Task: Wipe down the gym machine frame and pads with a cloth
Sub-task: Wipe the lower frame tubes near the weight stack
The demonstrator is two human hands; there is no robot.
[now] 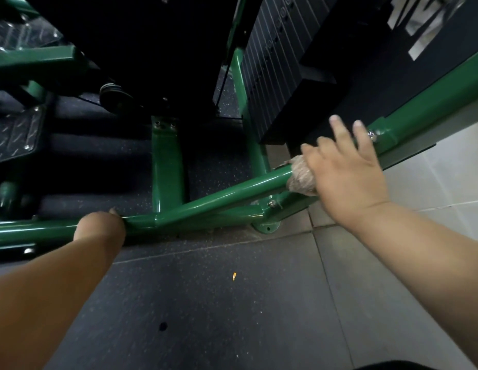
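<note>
Under the right hand (344,172), fingers spread and fairly straight, a beige cloth (300,178) is pressed onto the green frame tube (219,198). Further along it, the left hand (99,227) curls around the tube.
</note>
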